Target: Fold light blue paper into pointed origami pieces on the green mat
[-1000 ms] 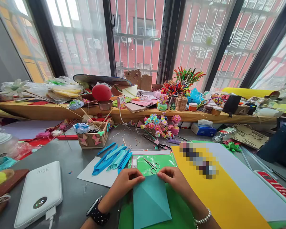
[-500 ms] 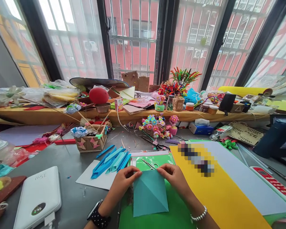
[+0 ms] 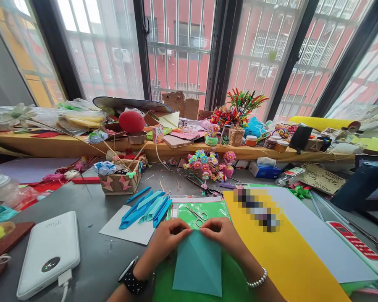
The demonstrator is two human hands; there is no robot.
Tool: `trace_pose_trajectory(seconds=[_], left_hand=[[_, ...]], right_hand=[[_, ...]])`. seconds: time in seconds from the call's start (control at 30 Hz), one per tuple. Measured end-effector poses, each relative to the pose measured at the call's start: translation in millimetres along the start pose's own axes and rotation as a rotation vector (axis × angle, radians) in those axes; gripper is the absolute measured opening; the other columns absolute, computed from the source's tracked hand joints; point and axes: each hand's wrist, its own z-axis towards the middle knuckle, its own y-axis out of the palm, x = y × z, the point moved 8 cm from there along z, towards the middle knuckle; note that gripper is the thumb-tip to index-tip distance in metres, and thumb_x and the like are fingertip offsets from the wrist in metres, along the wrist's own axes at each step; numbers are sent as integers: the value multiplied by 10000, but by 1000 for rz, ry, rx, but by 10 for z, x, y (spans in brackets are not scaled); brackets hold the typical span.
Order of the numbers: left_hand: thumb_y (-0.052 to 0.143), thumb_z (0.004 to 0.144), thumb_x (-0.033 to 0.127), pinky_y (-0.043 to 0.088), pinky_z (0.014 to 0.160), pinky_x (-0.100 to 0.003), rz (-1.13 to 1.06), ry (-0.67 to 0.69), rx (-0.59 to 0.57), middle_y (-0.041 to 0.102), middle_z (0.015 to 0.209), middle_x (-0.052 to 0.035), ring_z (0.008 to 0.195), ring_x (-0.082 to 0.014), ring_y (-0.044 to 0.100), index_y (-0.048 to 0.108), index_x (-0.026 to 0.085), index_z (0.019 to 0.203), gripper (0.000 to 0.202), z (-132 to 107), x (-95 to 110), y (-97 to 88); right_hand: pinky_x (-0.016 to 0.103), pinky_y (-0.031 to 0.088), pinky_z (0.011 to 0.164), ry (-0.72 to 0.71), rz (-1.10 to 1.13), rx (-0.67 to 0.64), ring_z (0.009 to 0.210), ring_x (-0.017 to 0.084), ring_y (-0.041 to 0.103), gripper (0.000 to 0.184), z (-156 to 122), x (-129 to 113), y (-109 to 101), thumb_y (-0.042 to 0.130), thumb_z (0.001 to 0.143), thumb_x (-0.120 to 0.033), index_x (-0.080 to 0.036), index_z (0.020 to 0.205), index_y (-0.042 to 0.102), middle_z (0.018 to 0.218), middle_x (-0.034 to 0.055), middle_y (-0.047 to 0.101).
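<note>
A teal folded paper (image 3: 198,265) with a diagonal crease lies on a green mat (image 3: 233,285) in front of me. My left hand (image 3: 167,237), with a black watch at the wrist, pinches the paper's far edge near its left corner. My right hand (image 3: 221,233), with a bead bracelet at the wrist, pinches the same edge just to the right. The fingertips of both hands nearly meet at the top. Small scissors (image 3: 199,216) lie on the mat just beyond my hands.
Several folded blue paper strips (image 3: 146,208) rest on a white sheet to the left. A white power bank (image 3: 48,253) sits at the near left. Yellow and white card sheets (image 3: 290,247) spread to the right. A cardboard box (image 3: 119,181), paper flowers (image 3: 208,164) and a cluttered wooden ledge (image 3: 63,147) lie farther back.
My two hands have drawn closer together along the paper's far edge, and the far tip of the paper is now covered by my fingers.
</note>
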Motion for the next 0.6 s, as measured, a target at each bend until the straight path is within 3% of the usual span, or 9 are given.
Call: trace_pose_trajectory(seconds=[0.13, 0.23, 0.43, 0.6], left_hand=[[504, 708, 418, 406, 570, -220, -36, -43, 19, 626, 686, -31, 648, -161, 540, 620, 147, 670, 297, 4, -45, -93], [499, 714, 397, 410, 597, -220, -44, -34, -16, 628, 712, -30, 680, -165, 548, 618, 144, 691, 280, 5, -38, -65], [477, 734, 365, 410, 656, -218, 5, 38, -72, 653, 756, -25, 734, -167, 565, 631, 160, 729, 257, 12, 37, 102], [454, 749, 374, 408, 626, -213, 34, 22, -50, 650, 729, -27, 701, -165, 564, 634, 149, 716, 291, 14, -12, 70]], right_hand=[[230, 413, 528, 53, 85, 26, 581, 141, 555, 240, -11, 88, -157, 614, 636, -372, -137, 660, 655, 599, 23, 627], [230, 411, 529, 62, 123, 29, 572, 136, 546, 245, -13, 134, -200, 622, 634, -377, -135, 662, 646, 584, 16, 612], [242, 430, 581, 1, 11, 18, 649, 164, 580, 198, -9, 54, -63, 594, 674, -324, -136, 689, 654, 676, 47, 653], [253, 439, 614, -57, -114, 10, 676, 179, 597, 169, -12, -61, -36, 570, 698, -285, -147, 678, 665, 698, 51, 670]])
